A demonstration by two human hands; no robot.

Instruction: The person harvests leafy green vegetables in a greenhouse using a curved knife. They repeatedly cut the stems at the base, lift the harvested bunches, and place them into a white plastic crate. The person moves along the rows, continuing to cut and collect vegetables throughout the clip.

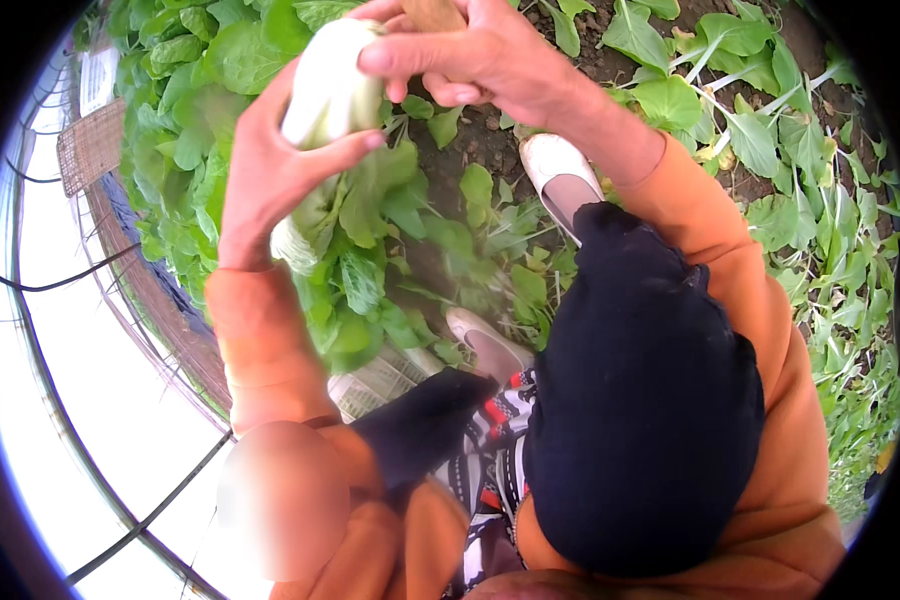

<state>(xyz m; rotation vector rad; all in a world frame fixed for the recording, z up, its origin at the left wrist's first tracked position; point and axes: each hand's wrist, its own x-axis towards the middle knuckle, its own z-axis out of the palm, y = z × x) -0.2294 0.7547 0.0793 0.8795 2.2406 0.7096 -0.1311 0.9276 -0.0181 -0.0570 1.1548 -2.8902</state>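
Note:
My left hand [270, 161] is wrapped around a head of leafy greens, perhaps bok choy [337, 82], its pale stem end up and its green leaves hanging below the wrist. At the top of the view my right hand [487, 60] grips a wooden handle [433, 13]; the rest of that tool is hidden or out of view. The thumb of my right hand lies against the white stem end. Both hands are raised above the growing bed, in orange sleeves.
Dense leafy plants [187, 112] grow on the left. Cut leaves [750, 112] lie over soil on the right. My feet in pale shoes [559, 161] stand among greens. A woven plastic crate or basket [379, 382] sits low left, before a greenhouse wall with curved ribs [67, 277].

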